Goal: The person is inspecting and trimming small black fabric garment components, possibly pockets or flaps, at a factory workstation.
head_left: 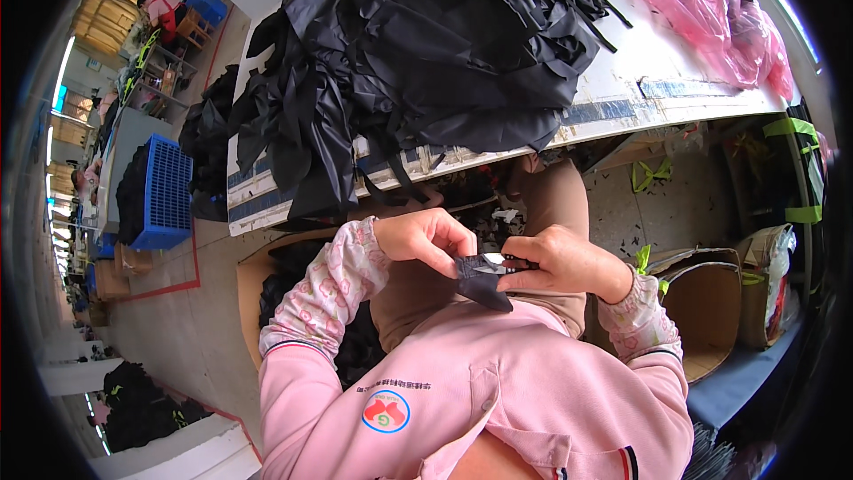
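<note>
Over my lap, my left hand (428,240) pinches the upper edge of a small black fabric piece (482,290) between thumb and fingers. The piece hangs down to a point. Closed around a pair of thread snips (490,262), my right hand (569,262) holds the pale metal blades against the fabric's top right edge. The fingers hide most of the snips' dark handle. Just beyond my hands, a big heap of black fabric pieces (444,44) covers much of the white table (622,53), and some pieces droop over its near edge.
Pink plastic sheeting (693,9) lies at the table's far right. A cardboard box (702,302) stands on my right; another with dark fabric is by my left leg. Farther left is a blue crate (167,191) with black fabric. Scraps litter the floor, and another person works in the background.
</note>
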A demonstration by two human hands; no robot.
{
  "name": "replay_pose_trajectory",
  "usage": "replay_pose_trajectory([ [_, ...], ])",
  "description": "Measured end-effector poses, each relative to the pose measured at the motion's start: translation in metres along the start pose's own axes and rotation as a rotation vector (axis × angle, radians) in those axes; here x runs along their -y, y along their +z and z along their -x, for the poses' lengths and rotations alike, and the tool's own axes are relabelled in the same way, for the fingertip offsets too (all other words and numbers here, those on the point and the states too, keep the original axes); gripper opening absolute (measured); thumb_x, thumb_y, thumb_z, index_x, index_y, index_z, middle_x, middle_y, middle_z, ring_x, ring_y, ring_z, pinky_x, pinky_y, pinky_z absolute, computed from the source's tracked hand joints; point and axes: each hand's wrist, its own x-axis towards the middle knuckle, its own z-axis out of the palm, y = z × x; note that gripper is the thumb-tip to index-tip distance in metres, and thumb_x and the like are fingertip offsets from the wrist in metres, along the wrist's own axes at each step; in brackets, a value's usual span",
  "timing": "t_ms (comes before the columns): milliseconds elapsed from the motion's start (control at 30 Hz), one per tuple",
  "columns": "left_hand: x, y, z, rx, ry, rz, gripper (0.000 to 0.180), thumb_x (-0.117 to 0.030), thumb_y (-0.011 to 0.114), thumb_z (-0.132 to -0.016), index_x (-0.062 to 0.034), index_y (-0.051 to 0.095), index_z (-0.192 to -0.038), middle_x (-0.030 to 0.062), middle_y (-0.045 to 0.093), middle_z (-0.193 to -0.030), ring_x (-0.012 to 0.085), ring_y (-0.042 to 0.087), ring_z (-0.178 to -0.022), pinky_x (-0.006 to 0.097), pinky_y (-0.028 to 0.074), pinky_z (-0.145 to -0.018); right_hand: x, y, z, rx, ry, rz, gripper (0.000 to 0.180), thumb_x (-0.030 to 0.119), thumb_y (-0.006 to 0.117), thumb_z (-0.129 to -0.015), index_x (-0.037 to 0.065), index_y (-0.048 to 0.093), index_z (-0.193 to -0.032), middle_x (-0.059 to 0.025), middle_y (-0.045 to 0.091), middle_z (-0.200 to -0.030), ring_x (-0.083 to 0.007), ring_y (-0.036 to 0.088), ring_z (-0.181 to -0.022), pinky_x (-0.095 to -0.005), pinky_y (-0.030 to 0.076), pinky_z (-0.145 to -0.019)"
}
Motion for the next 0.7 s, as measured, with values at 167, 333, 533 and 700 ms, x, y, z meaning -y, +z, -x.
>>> replay_pose_trajectory([
  [167, -0.0007, 0.002, -0.0037, 0.051, 0.005, -0.024, 0.011, -0.006, 0.069, -0.081, 0.0008, 0.066, -0.089, 0.0011, 0.063, -0.083, 0.0076, 0.055, -0.078, 0.024, 0.044, -0.074, 0.0055, 0.0, -0.0039, 0.046, -0.03, 0.028, 0.035, 0.038, 0.068, -0.084, 0.004, 0.061, -0.086, -0.0159, 0.057, -0.06, -0.0359, 0.057, -0.056, -0.042, 0.044, -0.052],
  [333, -0.0009, 0.0008, -0.0079, 0.13, -0.028, -0.06, 0.01, -0.006, 0.069, -0.08, 0.0008, 0.065, -0.086, 0.0005, 0.063, -0.08, 0.0068, 0.055, -0.076, 0.023, 0.043, -0.072, 0.0066, 0.0036, -0.0085, 0.09, -0.049, 0.007, 0.035, 0.038, 0.068, -0.084, 0.004, 0.061, -0.087, -0.0162, 0.057, -0.06, -0.0363, 0.057, -0.056, -0.0423, 0.044, -0.052],
  [533, -0.0004, 0.0044, -0.0082, 0.138, -0.059, -0.049, 0.009, -0.006, 0.069, -0.08, 0.0004, 0.064, -0.084, 0.0, 0.063, -0.079, 0.0065, 0.054, -0.075, 0.023, 0.043, -0.071, -0.0001, 0.0046, -0.0074, 0.088, -0.077, 0.031, 0.034, 0.038, 0.067, -0.085, 0.004, 0.06, -0.086, -0.0166, 0.057, -0.059, -0.0367, 0.057, -0.056, -0.0429, 0.044, -0.051],
  [700, -0.0011, 0.0039, -0.0103, 0.163, -0.097, -0.049, 0.009, -0.004, 0.069, -0.08, 0.0025, 0.063, -0.084, 0.0019, 0.059, -0.082, 0.0091, 0.053, -0.078, 0.025, 0.043, -0.073, 0.0047, 0.0031, -0.0102, 0.14, -0.069, 0.016, 0.035, 0.038, 0.065, -0.086, 0.004, 0.06, -0.083, -0.0171, 0.057, -0.059, -0.037, 0.057, -0.056, -0.0435, 0.043, -0.051],
])
